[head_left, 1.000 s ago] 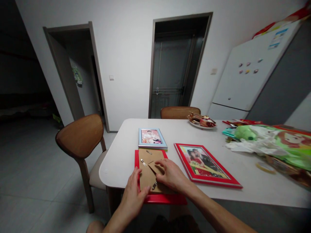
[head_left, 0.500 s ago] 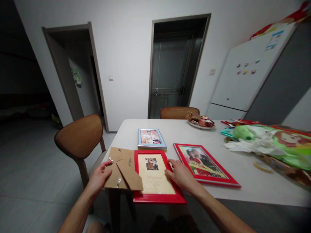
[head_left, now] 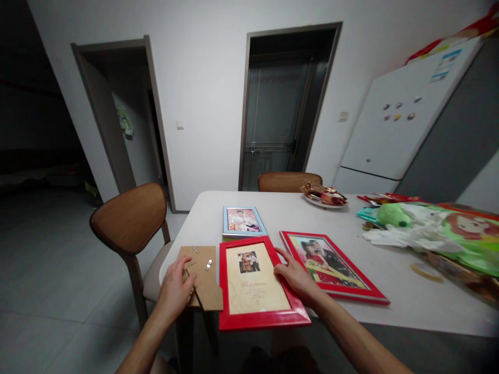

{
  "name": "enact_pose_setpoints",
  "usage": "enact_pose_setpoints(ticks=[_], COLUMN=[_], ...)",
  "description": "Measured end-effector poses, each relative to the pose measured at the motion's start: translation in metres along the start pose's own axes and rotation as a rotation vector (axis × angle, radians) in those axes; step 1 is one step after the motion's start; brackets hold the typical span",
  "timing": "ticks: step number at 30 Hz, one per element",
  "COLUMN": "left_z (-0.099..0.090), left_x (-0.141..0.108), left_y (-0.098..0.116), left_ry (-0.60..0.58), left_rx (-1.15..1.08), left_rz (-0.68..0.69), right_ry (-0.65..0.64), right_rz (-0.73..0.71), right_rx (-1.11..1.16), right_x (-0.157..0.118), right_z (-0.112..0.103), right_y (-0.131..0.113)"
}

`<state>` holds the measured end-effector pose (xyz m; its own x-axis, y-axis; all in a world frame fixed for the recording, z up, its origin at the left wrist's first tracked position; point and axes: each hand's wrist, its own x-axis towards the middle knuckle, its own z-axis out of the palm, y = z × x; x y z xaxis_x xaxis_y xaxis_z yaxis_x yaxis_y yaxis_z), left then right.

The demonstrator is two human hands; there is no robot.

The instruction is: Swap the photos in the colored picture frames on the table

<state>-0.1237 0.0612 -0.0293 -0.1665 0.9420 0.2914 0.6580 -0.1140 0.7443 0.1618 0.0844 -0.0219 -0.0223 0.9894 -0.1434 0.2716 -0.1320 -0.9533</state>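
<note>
A red picture frame (head_left: 265,320) with a cream insert and small photo leans toward me at the near table edge, its far end raised. My right hand (head_left: 298,278) grips its right side, thumb over the front rim. To its left lies a brown backing board (head_left: 206,291) with metal clips and a stand flap. My left hand (head_left: 177,285) rests over the board's left part, fingers spread, hiding some of it. A second red frame (head_left: 339,267) with a photo lies to the right. Behind stands a stack topped by a light-blue frame (head_left: 244,221).
A white table (head_left: 280,213) holds a plate of food (head_left: 325,197), a tape roll (head_left: 427,272) and a pile of green packaging (head_left: 460,234) on the right. Wooden chairs stand at the left (head_left: 132,218) and far side (head_left: 290,182). A white fridge (head_left: 385,130) is behind.
The red frame has shifted slightly right and its far end has lifted, with my right hand on it. My left hand has moved from the board's edge further onto the board.
</note>
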Motion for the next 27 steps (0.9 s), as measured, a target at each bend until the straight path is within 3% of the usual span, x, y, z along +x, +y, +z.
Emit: enact_pose_setpoints(ticks=[4, 8, 10, 13, 16, 18, 22, 24, 27], left_z=[0.030, 0.055, 0.064, 0.071, 0.063, 0.051, 0.023, 0.015, 0.015], left_x=[-0.016, -0.033, -0.041, -0.048, -0.046, -0.041, -0.032, -0.031, -0.036], left_y=[0.043, 0.078, 0.092, 0.109, 0.117, 0.114, 0.080, 0.053, 0.017], left_ry=[-0.118, -0.253, -0.315, -0.272, -0.127, -0.009, 0.215, 0.258, 0.215], left_rx=[-0.044, -0.166, -0.182, -0.149, -0.130, -0.134, -0.159, -0.175, -0.185], left_rz=[0.254, 0.268, 0.338, 0.497, 0.615, 0.583, 0.275, 0.137, 0.017], right_ry=[-0.079, -0.083, -0.059, -0.058, -0.070, -0.055, 0.092, 0.175, 0.235], right_rz=[0.051, 0.052, 0.023, -0.019, -0.035, -0.035, -0.048, -0.090, -0.162], right_rx=[0.334, 0.478, 0.464, 0.423, 0.376, 0.279, -0.209, -0.491, -0.753], right_x=[-0.011, -0.017, -0.018, -0.020, -0.019, -0.016, -0.004, 0.002, 0.009], right_z=[0.001, 0.002, 0.003, 0.002, -0.001, -0.005, -0.014, -0.016, -0.016], right_y=[-0.012, -0.023, -0.027, -0.030, -0.029, -0.025, -0.007, 0.004, 0.017])
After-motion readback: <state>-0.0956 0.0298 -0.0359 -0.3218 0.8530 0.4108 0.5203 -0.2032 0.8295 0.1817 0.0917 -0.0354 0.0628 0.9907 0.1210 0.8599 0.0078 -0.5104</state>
